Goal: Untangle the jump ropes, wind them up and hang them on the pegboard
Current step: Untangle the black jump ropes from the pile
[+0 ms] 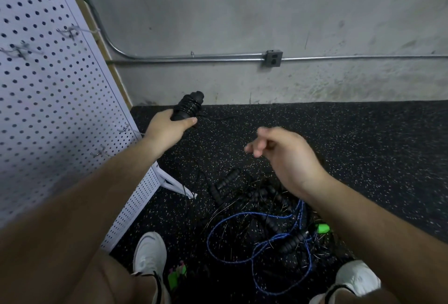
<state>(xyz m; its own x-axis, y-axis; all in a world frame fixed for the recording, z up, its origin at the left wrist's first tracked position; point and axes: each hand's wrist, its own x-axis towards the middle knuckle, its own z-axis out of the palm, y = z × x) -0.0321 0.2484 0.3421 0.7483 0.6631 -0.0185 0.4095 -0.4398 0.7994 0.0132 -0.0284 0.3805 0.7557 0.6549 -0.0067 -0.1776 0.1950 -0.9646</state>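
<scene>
Left hand (169, 126): curled round the lower end of the wound black rope (188, 107), thumb across the front.
Right hand (281, 155): held out mid-air, fingers loosely bent and blurred, nothing seen in it (a thin cord would be hard to make out).
Rope's place: off the floor, in front of the wall's foot, up and left of the right hand.
Long axis: tilted, from the grip up and away to the right, toward the wall.
Loose tail (218, 117): thin cord trailing rightward from the bundle, apart from the right fingers.
Pegboard (48, 90): left of the bundle; nearest hook (125, 128) just beside the left wrist, others (69, 32) higher up.
Nearer hand: left, already on the pegboard side.
Next move, judged: tuck in the tail, then swing leftward to a hook.
Floor pile: blue rope (254, 243) and black handles (225, 182) tangled between the shoes, still to sort.
</scene>
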